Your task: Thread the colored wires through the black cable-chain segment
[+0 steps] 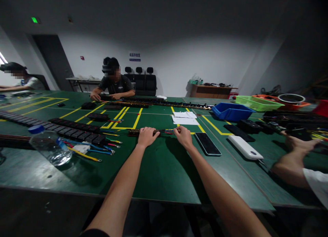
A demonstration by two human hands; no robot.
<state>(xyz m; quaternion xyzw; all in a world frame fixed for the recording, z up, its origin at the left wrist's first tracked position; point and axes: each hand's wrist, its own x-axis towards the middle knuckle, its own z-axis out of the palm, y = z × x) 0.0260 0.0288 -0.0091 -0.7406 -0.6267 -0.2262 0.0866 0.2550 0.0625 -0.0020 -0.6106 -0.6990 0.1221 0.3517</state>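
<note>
My left hand (147, 137) lies over a short dark cable chain (133, 132), its fingers bent around it and hiding its middle. Thin coloured wires (168, 131) come out of the chain's right end. At their tips, my right hand (183, 136) is closed in a pinch, and the wire ends disappear between its fingertips. White sheets of paper (185, 119) lie just beyond my right hand. A dark-screened phone (207, 144) rests to the right of it.
A tilted water bottle (50, 146) and black cable chains (77, 131) with lugged wires are at left. A white power bank (245, 147), blue bin (232, 112) and green basket (253, 103) stand right. A co-worker's hand (299, 141) reaches in there; another person (114, 81) works opposite.
</note>
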